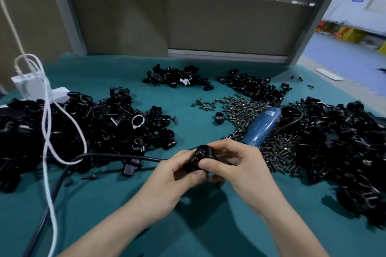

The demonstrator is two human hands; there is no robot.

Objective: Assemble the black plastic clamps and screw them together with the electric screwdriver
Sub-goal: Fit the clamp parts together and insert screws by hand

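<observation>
pressing two halves together, the left hand [177,175] and right hand [236,165] both gripped one black clamp [198,158]. the blue screwdriver [261,127] lay beside the screws [240,108], likely for easy reach.

No writing can be read anywhere. The blue screwdriver [261,127], lying right of the middle of the table [117,204], bears a small pale label [271,113] near its far end, its print too blurred to make out. Notices [357,0] with blue headings hang on the wall [342,12] beyond the table's far right corner, likewise illegible.
</observation>
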